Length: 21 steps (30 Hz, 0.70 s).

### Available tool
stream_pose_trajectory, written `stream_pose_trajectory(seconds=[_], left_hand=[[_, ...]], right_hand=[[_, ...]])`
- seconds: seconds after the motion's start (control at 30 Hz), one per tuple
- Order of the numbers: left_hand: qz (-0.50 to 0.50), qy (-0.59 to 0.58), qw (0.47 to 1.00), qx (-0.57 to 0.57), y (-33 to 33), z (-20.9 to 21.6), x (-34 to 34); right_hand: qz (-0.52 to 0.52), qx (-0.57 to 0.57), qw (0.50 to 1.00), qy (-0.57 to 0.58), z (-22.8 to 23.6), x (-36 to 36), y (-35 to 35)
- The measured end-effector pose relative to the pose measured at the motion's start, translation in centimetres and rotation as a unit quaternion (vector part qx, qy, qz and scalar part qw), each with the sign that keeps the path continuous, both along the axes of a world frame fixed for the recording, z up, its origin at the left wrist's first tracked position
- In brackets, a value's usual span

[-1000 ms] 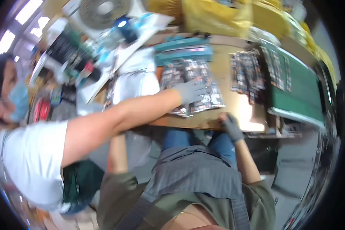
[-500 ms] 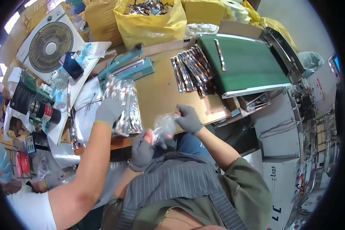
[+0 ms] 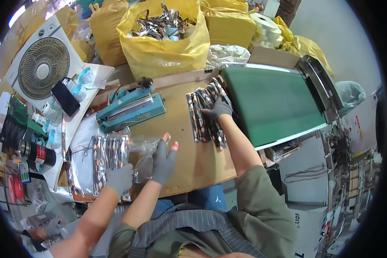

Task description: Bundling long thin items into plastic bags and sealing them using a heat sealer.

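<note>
My right hand (image 3: 220,108), in a grey glove, reaches over a pile of slim printed strip packets (image 3: 200,118) beside the green belt. Its fingers close over the upper packets, with the thumb out toward the left; the packets partly hide the fingertips. My left hand (image 3: 162,163) is open above the table, its fingers stretched away from me and two fingertips bare. A crumpled clear plastic bag (image 3: 144,159) lies against its left side. Farther left, a co-worker's gloved hand (image 3: 120,178) rests on a row of strip packets (image 3: 109,152) in clear film.
A teal bar sealer (image 3: 131,112) stands on the brown table (image 3: 176,129). The green conveyor belt (image 3: 273,103) is to the right. Yellow sacks (image 3: 163,56) line the back, one filled with strips. A fan (image 3: 43,69), a phone (image 3: 65,96) and a flask (image 3: 36,152) are at left.
My right hand has left the plastic bag and moved to the packet pile. The bag now lies by my left hand, which has opened. The single strip on the belt is gone.
</note>
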<state>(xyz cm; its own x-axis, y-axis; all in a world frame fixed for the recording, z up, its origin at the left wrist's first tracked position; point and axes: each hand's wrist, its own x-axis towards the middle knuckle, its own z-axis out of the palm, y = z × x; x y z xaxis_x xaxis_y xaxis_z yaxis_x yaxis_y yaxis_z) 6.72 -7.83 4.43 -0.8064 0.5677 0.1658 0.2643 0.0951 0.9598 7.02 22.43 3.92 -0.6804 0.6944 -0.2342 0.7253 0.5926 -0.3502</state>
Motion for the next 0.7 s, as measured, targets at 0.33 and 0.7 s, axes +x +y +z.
stream_pose_trajectory(seconds=[0.33,0.7], left_hand=[[0.131,-0.069,0.985,-0.088,10.1,-5.2,-7.3],[-0.073,-0.474,0.86,0.172,8.5,-4.8,-8.0]], right_hand=[[-0.133,-0.08,0.932,0.327,-6.2,-0.6,2.9],[0.129,-0.309,0.899,0.282,-2.0,-1.3,-8.5]])
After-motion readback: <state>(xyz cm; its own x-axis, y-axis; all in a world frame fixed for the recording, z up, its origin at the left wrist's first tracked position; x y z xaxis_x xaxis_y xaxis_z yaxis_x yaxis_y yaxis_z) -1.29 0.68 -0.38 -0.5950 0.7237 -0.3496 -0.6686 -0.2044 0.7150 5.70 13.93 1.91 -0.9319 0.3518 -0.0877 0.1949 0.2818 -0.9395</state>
